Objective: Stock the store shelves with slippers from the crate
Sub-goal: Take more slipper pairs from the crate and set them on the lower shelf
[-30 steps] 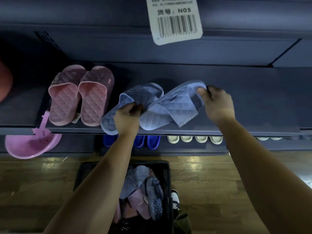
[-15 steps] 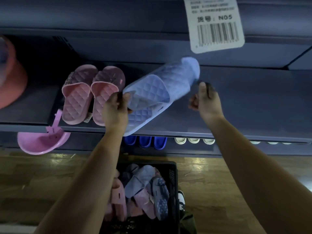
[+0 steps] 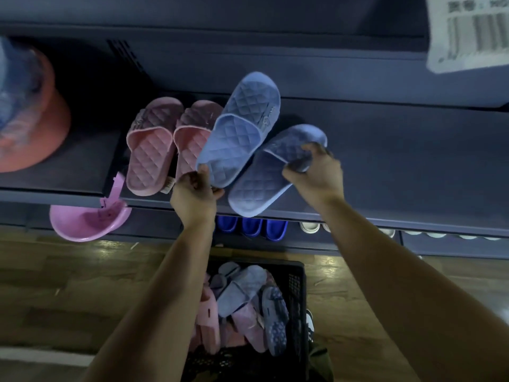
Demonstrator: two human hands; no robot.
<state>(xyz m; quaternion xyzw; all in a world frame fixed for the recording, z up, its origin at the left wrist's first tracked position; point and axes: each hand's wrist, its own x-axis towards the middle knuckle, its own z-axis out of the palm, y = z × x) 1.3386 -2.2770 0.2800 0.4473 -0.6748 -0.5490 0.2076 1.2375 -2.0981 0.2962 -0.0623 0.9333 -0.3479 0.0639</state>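
Slipper (image 3: 239, 128), heel pinched in left grip (image 3: 195, 194), tilts up to seat beside pink pair (image 3: 154, 144); right grip (image 3: 314, 175) clasps mate (image 3: 264, 186) flat on shelf (image 3: 413, 166).

A dark blue-grey shelf (image 3: 413, 166) is running across the view. A pair of pink slippers (image 3: 154, 150) is lying on it, toes pointing toward the back. A darker blue slipper (image 3: 259, 186) is lying to their right, heel hanging over the front edge. Between them a lighter blue slipper (image 3: 239, 133) is tilting up. An orange hat (image 3: 35, 125) is sitting at far left. Below, a black crate (image 3: 298, 299) of slippers is standing on the wooden floor (image 3: 82, 285).
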